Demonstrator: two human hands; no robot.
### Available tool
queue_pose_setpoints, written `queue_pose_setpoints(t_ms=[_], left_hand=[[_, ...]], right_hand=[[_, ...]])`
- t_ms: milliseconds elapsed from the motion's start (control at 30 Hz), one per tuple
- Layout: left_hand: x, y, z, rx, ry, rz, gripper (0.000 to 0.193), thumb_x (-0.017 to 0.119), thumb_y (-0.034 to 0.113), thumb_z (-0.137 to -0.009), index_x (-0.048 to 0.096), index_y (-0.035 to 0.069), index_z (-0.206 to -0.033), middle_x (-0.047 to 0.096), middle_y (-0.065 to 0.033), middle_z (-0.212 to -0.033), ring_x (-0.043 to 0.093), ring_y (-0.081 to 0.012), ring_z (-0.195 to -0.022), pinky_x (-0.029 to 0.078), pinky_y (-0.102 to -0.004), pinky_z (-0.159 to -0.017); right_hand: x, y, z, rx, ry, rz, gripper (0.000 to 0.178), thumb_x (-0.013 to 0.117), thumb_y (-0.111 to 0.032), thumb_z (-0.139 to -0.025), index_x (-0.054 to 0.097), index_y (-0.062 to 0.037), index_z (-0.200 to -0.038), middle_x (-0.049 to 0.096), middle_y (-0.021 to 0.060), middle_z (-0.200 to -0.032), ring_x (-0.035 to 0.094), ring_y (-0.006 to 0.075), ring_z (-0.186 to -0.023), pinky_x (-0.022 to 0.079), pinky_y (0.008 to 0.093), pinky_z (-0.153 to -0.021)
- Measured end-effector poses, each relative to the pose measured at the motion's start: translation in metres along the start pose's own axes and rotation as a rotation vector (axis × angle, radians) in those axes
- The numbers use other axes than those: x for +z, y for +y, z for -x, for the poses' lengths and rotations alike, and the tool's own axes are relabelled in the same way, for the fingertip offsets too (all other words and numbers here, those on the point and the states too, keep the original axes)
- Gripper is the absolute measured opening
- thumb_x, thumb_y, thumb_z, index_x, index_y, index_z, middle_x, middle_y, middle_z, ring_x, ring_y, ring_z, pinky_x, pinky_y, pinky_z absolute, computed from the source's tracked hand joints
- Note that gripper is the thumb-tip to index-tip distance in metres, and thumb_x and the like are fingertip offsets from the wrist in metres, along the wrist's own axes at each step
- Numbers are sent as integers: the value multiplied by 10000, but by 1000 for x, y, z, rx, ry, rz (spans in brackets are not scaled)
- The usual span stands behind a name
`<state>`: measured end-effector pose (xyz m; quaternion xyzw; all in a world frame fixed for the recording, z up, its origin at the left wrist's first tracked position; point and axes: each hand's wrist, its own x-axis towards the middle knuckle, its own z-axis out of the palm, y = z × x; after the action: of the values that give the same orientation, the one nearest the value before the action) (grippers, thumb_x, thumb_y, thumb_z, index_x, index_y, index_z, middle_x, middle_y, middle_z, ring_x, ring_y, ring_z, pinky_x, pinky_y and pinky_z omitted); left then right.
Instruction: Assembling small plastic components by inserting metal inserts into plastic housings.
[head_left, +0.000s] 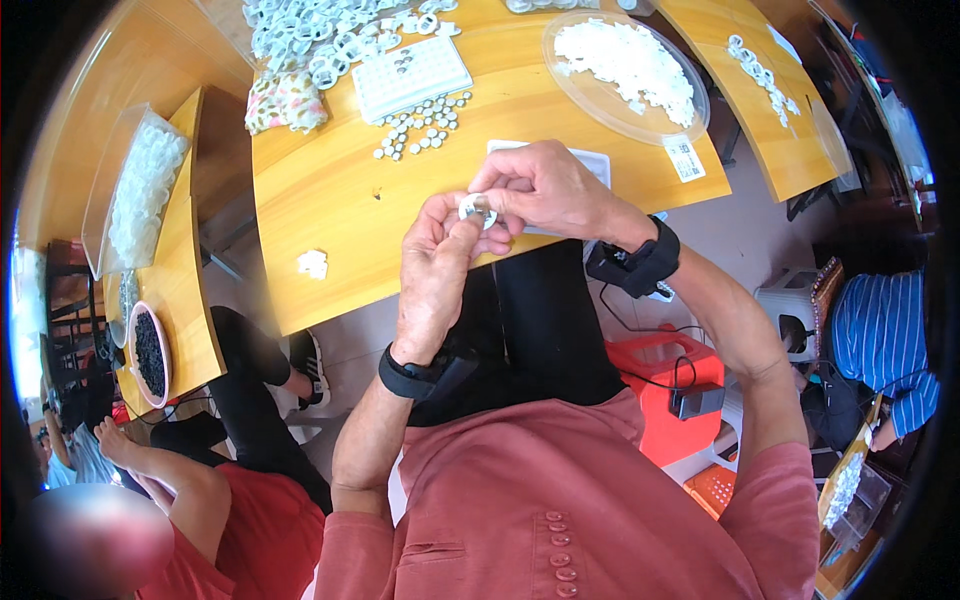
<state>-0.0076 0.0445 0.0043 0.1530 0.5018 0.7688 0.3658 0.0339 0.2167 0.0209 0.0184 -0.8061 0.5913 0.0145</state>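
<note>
My left hand [435, 260] and my right hand [555, 192] meet above the table's near edge. Between their fingertips they grip a small white ring-shaped plastic part [468, 205]; fingers cover some of it. A shallow white tray [597, 165] lies partly behind my right hand. Beyond the hands, small round silver pieces [420, 125] like button cells are scattered beside a white gridded tray [410, 82], which has a few round pieces on it. A few small white pieces [312, 264] lie left of my left hand.
White and clear ring parts [310, 35] heap at the far left, near a floral cloth bundle [287, 103]. A round clear tray [703, 110] holds small white pieces. Someone in red [250, 530] sits close on my left; another person in stripes [880, 330] is at right.
</note>
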Motion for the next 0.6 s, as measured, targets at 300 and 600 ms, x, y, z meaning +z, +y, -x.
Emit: queue_pose_setpoints(t_ms=[300,600], left_hand=[[2,7,5,21,59,-250,266,428,-3,-930,520,-61,-1172,640,-87,-901,633,-133,-800,514,-257,-772],[1,4,7,49,51,-276,253,476,-5,-924,518,-37,-1171,624,-65,-891,611,-106,-768,516,-237,-737]], right_hand=[[0,-15,6,-151,59,207,155,641,-35,-762,647,-27,-917,642,31,-723,594,52,-618,467,200,-562],[-6,-17,-1,-104,-20,214,116,642,-44,-766,662,-25,-879,672,59,-705,634,80,-638,482,220,-592]])
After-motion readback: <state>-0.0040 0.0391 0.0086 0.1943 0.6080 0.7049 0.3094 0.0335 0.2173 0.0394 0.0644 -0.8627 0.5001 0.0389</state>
